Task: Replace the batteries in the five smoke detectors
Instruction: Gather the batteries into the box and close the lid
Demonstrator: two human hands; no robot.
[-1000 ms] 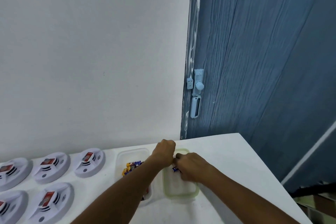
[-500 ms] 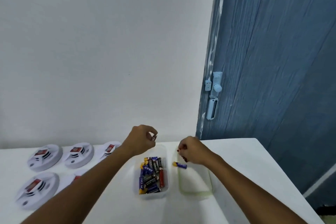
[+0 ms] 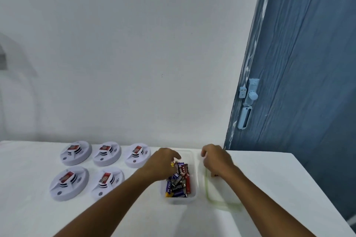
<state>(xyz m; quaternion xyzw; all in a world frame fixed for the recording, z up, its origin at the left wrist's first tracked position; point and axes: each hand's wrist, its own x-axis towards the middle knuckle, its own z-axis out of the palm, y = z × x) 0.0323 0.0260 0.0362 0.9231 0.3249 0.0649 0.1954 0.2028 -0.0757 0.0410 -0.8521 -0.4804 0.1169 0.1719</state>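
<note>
Here the left hand [image 3: 163, 163] dips curled fingers into the battery tub [image 3: 180, 199] (grip unclear), the right hand [image 3: 216, 160] hovering curled.

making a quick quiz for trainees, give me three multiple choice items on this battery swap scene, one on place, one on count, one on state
1. Where does the clear tub of batteries stand?
A. left of all the smoke detectors
B. between the smoke detectors and the green-rimmed lid
C. on the floor by the door

2. How many smoke detectors lie on the white table?
A. three
B. seven
C. five

3. What is the left hand doing?
A. reaching into the far end of the battery tub
B. lying flat on a detector
C. turning the door lock

Answers:
1 B, the detectors lie to its left and the green-rimmed lid to its right.
2 C, three in the back row, two in front.
3 A, its fingers are over the batteries at the tub's far end.
</note>
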